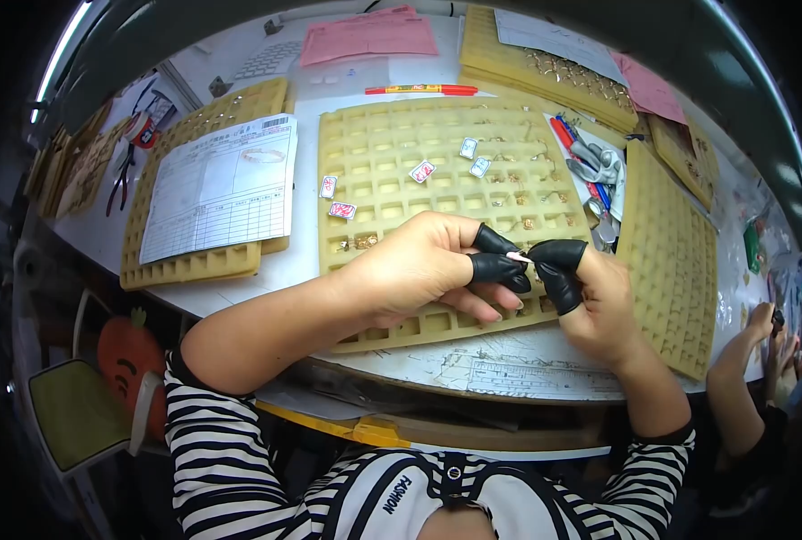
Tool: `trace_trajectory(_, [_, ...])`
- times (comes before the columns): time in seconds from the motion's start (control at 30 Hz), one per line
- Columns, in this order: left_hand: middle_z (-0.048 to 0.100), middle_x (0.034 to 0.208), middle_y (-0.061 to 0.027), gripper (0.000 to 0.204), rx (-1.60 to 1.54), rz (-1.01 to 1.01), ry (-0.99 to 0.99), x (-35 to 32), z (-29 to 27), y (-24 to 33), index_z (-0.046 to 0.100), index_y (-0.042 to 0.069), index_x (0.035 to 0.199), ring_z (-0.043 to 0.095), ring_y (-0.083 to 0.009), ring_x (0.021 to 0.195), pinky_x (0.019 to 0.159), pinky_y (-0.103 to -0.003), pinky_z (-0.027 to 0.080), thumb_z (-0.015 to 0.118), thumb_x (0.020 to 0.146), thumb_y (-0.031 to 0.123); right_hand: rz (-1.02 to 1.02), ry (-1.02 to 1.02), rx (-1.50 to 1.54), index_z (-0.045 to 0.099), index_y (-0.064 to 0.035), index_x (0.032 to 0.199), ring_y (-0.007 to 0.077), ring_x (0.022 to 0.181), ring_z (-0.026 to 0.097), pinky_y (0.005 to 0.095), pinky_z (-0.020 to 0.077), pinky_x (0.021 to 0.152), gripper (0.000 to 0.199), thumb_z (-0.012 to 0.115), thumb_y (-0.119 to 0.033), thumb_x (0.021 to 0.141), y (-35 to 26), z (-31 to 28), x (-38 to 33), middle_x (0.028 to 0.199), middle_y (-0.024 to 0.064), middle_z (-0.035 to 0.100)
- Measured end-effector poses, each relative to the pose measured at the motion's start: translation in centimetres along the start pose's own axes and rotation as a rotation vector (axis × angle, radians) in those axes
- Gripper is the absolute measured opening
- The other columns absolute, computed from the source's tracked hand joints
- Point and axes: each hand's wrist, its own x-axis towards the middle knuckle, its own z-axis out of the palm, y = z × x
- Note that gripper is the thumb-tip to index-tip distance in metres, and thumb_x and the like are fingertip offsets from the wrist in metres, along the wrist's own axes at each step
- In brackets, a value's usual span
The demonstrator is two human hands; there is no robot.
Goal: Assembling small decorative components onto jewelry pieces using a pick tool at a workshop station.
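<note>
My left hand (pixel 432 265) and my right hand (pixel 594 283) meet over the front right of a yellow compartment tray (pixel 365 340). Black finger cots cover the thumb and some fingers of each hand. Both hands are pinched closed, fingertips almost touching, around something too small to name; a pale pinkish sliver shows between them. Gold-coloured jewellery pieces (pixel 361 242) lie in a compartment beside my left wrist, and more sit in cells at the tray's right. Small paper tags, including a red-marked tag (pixel 422 171), rest on the tray.
A printed form (pixel 225 184) lies on stacked trays at the left. A red marker (pixel 421 89) is behind the middle tray. Pens and tools (pixel 594 166) and another tray (pixel 666 261) stand at the right. Pliers (pixel 122 175) lie far left. Another person's arm (pixel 738 387) shows at far right.
</note>
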Motion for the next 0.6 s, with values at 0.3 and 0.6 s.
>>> trace_trajectory(0.3, [0.062, 0.095, -0.0118, 0.019, 0.025, -0.004, -0.017, -0.1, -0.1, -0.1, 0.059, 0.001, 0.103, 0.064, -0.0194, 0.084, 0.069, -0.026, 0.055, 0.056, 0.086, 0.009, 0.048, -0.017, 0.017, 0.058, 0.0008, 0.088, 0.0242, 0.055, 0.059, 0.0291, 0.0442, 0.051, 0.016, 0.057, 0.005, 0.072, -0.2, -0.4, 0.0, 0.066, 0.0123, 0.059])
trace_trajectory(0.6, [0.062, 0.096, -0.0136, 0.021, 0.042, -0.018, -0.021, -0.2, 0.2, 0.2, 0.057, 0.000, 0.106, 0.064, -0.0199, 0.085, 0.071, -0.027, 0.055, 0.053, 0.087, 0.008, 0.202, -0.011, 0.235, 0.058, 0.0012, 0.092, 0.0100, 0.058, 0.054, 0.0225, 0.0424, 0.053, 0.016, 0.054, 0.006, 0.078, 0.9, 0.0, -0.7, 0.069, 0.0080, 0.059])
